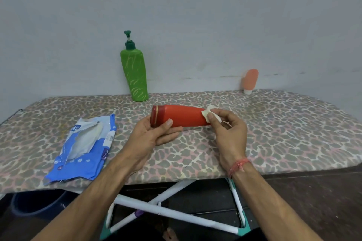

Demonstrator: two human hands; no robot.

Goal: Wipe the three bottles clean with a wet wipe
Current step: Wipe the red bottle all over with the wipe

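Both hands grip the red bottle (pixel 184 116): left hand (pixel 154 135) clasps its cap end, right hand (pixel 229 129) pinches a wet wipe (pixel 210 114) against its base.

Ironing board (pixel 274 135) across the middle, padded cover in a leopard-style print of grey, pink and cream, far edge against the wall (pixel 176 6). Pale grey-blue wall, plain, with a few dark scuff marks low on the right. Beneath the board, crossed white legs (pixel 172 211) with teal corner joints and one purple fitting near the crossing. Dark floor (pixel 313 201) under and to the right. Dark blue round tub (pixel 37 203) at lower left, partly hidden under the board's near edge. Thin dark wire rack (pixel 11 116) poking out at the board's left end.
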